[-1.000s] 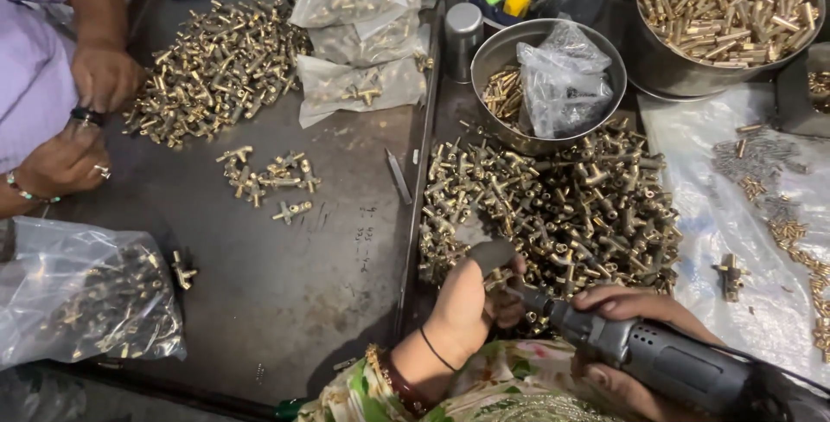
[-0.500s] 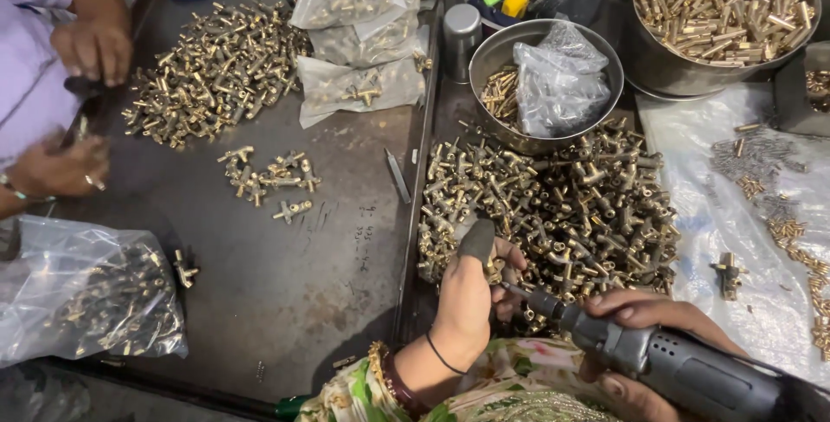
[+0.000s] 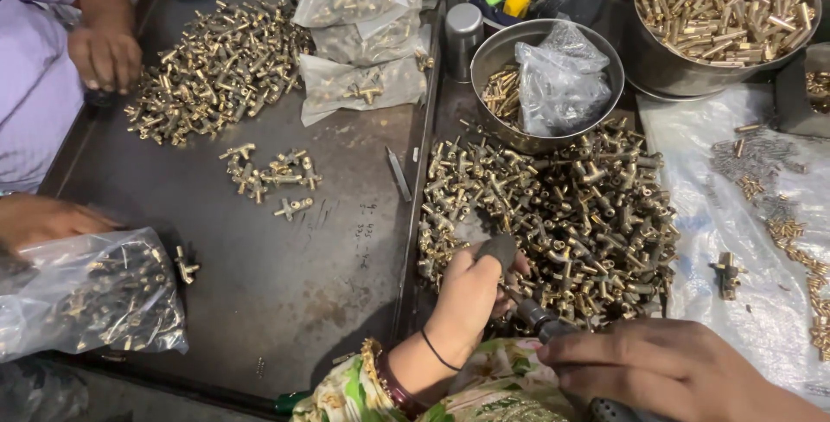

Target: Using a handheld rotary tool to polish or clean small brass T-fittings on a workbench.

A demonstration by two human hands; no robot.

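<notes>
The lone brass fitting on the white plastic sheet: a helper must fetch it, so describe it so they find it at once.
Start at the big steel pot of brass rods at top right, then drop down the white plastic sheet below it. The lone brass fitting lies near the sheet's left edge, just right of the large heap of tee fittings. Unlike the small pins scattered farther right, it is cross-shaped, chunkier and alone.
</notes>
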